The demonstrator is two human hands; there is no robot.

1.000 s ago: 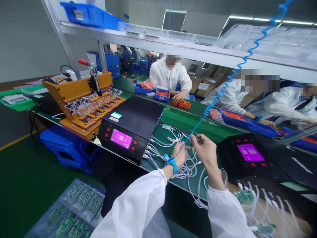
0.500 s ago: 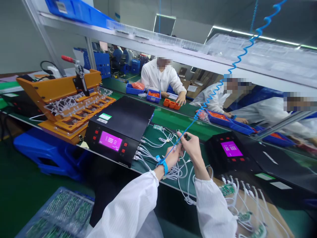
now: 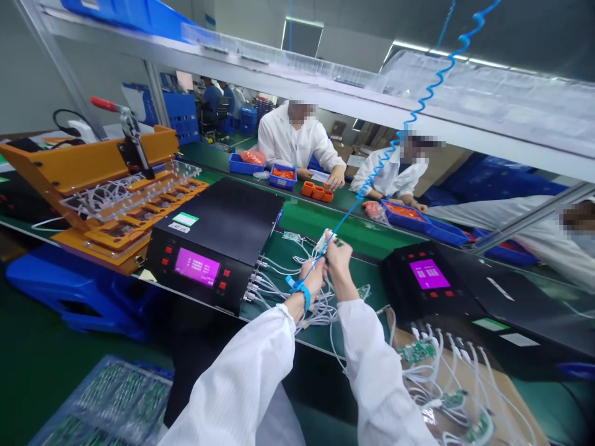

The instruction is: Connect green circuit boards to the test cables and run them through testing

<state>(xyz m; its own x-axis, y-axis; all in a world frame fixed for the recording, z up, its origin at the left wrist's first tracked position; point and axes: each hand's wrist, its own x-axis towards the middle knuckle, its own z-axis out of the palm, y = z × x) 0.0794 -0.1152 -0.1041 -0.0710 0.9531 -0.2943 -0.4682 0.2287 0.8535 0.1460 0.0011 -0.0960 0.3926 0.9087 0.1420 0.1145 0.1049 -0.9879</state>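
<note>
My left hand (image 3: 313, 279), with a blue wrist strap (image 3: 304, 296), is closed among white cables beside the black tester. What its fingers hold is too small to make out. Just right of it and slightly higher, my right hand (image 3: 338, 257) is closed in a pinch at a small pale piece (image 3: 325, 240), perhaps a board or connector. White cables (image 3: 320, 313) lie bundled beneath both hands. A green circuit board (image 3: 292, 236) rests behind them, and another (image 3: 364, 290) lies to the right of my right wrist.
A black tester with a pink screen (image 3: 197, 267) and an orange clamp fixture (image 3: 111, 204) stand left. Another tester (image 3: 429, 274) stands right, near cabled boards (image 3: 418, 352). A coiled blue cord (image 3: 388, 152) crosses ahead. People work opposite beside blue bins (image 3: 282, 177).
My right hand has moved left and turned, and the pale piece now shows at its fingertips. A board now shows right of my right wrist. The whole view has shifted a little.
</note>
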